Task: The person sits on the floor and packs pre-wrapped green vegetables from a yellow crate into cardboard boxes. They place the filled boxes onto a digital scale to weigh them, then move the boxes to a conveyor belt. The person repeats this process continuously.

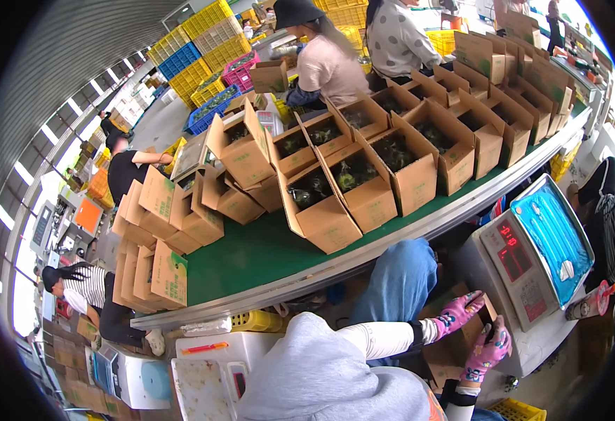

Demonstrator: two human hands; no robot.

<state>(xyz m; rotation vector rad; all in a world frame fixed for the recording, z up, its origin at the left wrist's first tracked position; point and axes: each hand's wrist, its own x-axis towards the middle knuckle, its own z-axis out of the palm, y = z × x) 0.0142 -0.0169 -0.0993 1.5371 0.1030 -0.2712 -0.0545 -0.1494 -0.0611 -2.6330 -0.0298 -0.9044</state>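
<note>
My left hand (457,316), in a pink floral glove, rests with its fingers on the upper edge of a small cardboard box (441,363). My right hand (489,351), gloved alike, curls over the same box's near side. The box stands low beside my knee, and much of it is hidden behind my arms and hands. Just beyond my hands is a digital weighing scale (520,273) with a lit red display. A blue inflated-looking pad (552,234) covers its pan.
A green conveyor belt (254,252) with a metal rail carries several open cardboard boxes (360,184) holding bagged green produce. A drink cup with a straw (589,305) stands past the scale. Co-workers (328,68) sit across the belt. A yellow crate (518,410) lies below.
</note>
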